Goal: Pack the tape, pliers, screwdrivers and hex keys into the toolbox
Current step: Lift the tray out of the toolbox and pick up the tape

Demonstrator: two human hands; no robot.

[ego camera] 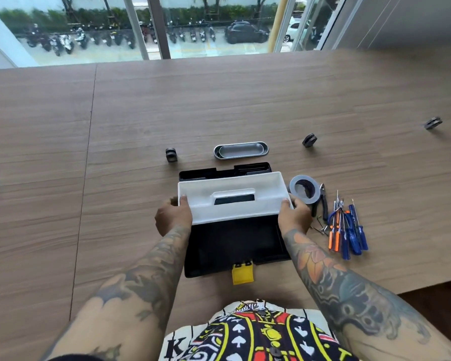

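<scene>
While hands (173, 217) (294, 217) grip smooth white plastic tray (232, 201), rectangular black toolbox (235, 243) lies open.

toolbox (235, 243): black | latch (242, 273): yellow | tray (232, 194): white | tape (304, 188): grey | screwdrivers (349, 238): blue handles, some orange | dish (241, 150): silver | table (245, 105): brown wood grain | shirt (258, 334): playing-card print in black, yellow, red, white | forearms (151, 272): dark tattoos, orange on the right

wood table (245, 100) | open black toolbox (232, 243) | right of it: tape (294, 185), pliers (323, 199), screwdrivers (349, 237), hex keys (320, 229) | beyond: oval metal tray (241, 150)
</scene>
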